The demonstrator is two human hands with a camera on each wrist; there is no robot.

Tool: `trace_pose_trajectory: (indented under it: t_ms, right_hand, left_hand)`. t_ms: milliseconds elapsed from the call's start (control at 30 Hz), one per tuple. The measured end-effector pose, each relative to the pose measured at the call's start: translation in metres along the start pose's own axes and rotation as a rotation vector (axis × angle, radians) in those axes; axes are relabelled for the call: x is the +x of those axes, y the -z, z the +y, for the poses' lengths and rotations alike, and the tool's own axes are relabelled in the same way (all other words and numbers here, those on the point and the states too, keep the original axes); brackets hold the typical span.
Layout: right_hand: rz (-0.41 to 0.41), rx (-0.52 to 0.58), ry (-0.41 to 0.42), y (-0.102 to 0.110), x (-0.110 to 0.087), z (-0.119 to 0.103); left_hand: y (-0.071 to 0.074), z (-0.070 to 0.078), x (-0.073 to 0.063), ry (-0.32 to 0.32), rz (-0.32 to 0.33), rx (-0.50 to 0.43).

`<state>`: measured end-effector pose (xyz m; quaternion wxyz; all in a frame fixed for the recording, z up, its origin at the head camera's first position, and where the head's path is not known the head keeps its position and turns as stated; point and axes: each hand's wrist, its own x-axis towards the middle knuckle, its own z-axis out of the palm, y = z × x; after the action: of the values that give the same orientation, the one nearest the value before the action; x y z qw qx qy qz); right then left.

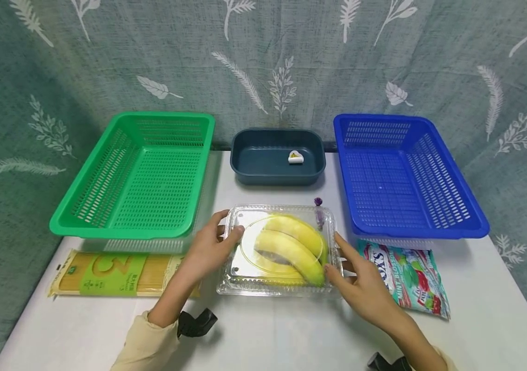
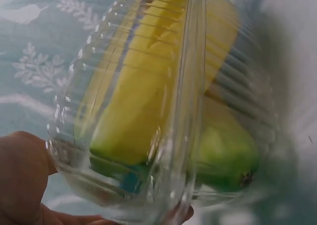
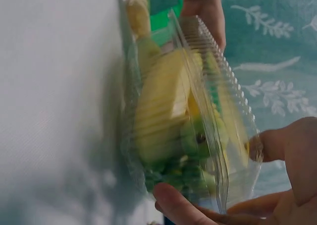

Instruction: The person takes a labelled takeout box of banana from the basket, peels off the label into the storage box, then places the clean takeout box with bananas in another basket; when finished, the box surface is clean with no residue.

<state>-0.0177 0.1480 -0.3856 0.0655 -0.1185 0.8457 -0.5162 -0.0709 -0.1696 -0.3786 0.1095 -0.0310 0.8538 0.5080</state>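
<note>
A clear plastic clamshell box (image 1: 244, 281) with yellow-green bananas (image 1: 291, 247) inside is held between both hands, its lid closed over the fruit. My left hand (image 1: 212, 245) grips the left side, thumb on top of the lid. On the opposite side my right hand (image 1: 360, 283) pinches the edge, its thumb (image 3: 270, 145) and fingers (image 3: 181, 205) about the rim in the right wrist view. Through the ribbed wall, the left wrist view shows the bananas (image 2: 138, 106) closely. Whether the box touches the table cannot be told.
A green basket (image 1: 191, 216) stands back left, a blue basket (image 1: 458, 221) back right, a dark teal tub (image 1: 277, 179) between them. Noodles in a packet (image 1: 110, 273) lie left, a mint candy bag (image 1: 411, 278) right. A small purple thing (image 1: 318, 201) lies behind the box.
</note>
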Motion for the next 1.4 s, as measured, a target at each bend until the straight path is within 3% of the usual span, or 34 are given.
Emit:
trace_pose_trajectory:
  t_ms: [233, 367, 633, 767, 900, 1067, 1233, 1400]
  right_hand:
    - [0.046, 0.044, 0.057, 0.003, -0.004, -0.014]
    - [0.079, 0.013, 0.11, 0.006, -0.003, -0.02]
    - [0.095, -0.029, 0.207, 0.015, 0.007, -0.029]
    - [0.097, -0.04, 0.244, 0.021, 0.016, -0.039]
    - [0.108, -0.053, 0.301, 0.028, 0.028, -0.051]
    - [0.119, -0.093, 0.369, 0.035, 0.044, -0.063]
    - [0.09, -0.111, 0.41, 0.042, 0.061, -0.077]
    - [0.066, -0.122, 0.436, 0.048, 0.08, -0.094]
  left_hand:
    - [0.007, 0.013, -0.013, -0.022, 0.06, -0.006]
    - [0.012, 0.022, -0.021, -0.044, 0.087, -0.034]
    - [0.018, 0.035, -0.034, -0.06, 0.11, -0.161]
    - [0.023, 0.039, -0.037, -0.089, 0.134, -0.236]
    - [0.026, 0.043, -0.037, -0.116, 0.173, -0.371]
    - [0.034, 0.047, -0.037, -0.104, 0.188, -0.499]
    - [0.044, 0.052, -0.039, -0.096, 0.191, -0.541]
    - [0.054, 0.055, -0.041, -0.115, 0.289, -0.525]
